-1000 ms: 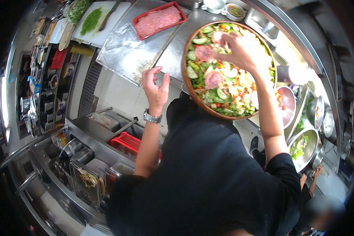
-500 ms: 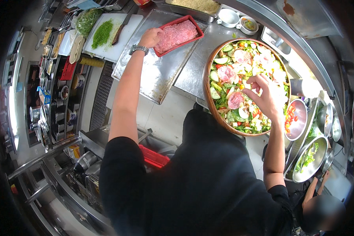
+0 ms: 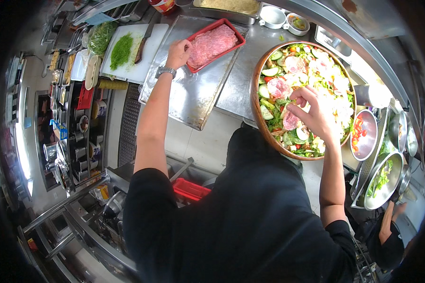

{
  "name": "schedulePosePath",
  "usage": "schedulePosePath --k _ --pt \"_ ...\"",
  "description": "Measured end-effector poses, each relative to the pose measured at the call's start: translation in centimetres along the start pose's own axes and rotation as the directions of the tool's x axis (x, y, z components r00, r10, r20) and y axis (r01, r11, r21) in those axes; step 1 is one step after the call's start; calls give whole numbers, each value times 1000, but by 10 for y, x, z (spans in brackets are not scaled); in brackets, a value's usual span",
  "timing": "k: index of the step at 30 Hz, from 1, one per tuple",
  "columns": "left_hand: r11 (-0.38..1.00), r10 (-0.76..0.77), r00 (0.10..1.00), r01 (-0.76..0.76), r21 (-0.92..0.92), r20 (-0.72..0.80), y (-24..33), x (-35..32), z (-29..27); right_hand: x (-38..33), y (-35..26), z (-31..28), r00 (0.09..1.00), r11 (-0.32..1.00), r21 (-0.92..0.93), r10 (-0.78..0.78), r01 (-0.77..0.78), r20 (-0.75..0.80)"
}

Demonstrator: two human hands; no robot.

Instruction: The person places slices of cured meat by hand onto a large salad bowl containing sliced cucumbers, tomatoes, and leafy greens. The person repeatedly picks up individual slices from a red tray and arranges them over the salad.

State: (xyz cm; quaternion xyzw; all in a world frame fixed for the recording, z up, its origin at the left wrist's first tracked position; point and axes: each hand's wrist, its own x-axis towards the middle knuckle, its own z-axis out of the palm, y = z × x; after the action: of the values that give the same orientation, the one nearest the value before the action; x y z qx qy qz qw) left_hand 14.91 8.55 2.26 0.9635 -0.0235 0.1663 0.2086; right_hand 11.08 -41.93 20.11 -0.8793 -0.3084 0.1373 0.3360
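My left hand (image 3: 178, 54), with a watch on its wrist, is at the left edge of a red tray (image 3: 241, 41) filled with thin slices of pink salami (image 3: 212, 45). Its fingers are curled together; what they hold, if anything, is hidden. Over a large wooden bowl (image 3: 257, 94) of mixed salad (image 3: 272, 125), my right hand (image 3: 314, 113) has thumb and forefinger drawn into a pinch. Any small thing between them cannot be made out. Just below that thumb lies a salami slice (image 3: 290, 120), and another slice (image 3: 279, 88) rests farther up on the salad.
The red tray stands on a metal sheet pan (image 3: 184, 99). Left of it, a white cutting board (image 3: 152, 53) bears chopped greens (image 3: 122, 51) and a knife (image 3: 141, 49). Metal bowls with tomatoes (image 3: 359, 131) and lettuce (image 3: 381, 179) stand at right. Another person's arm (image 3: 387, 221) shows at lower right.
My left hand has drawn back slightly from the meat toward the tray's left edge. My right hand stays over the salad. The whole view has shifted a little.
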Motion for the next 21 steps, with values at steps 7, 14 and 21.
schedulePosePath --k 7,14,21 --pt "866 -250 955 294 -404 157 15 -6 -20 99 -16 34 980 982 4 -187 187 67" --pt "955 -193 972 218 -200 138 5 -9 -7 197 -29 105 949 954 87 -296 288 109" --pt "877 -207 968 248 -412 143 23 -7 -31 246 -20 151 956 956 36 -292 291 37"
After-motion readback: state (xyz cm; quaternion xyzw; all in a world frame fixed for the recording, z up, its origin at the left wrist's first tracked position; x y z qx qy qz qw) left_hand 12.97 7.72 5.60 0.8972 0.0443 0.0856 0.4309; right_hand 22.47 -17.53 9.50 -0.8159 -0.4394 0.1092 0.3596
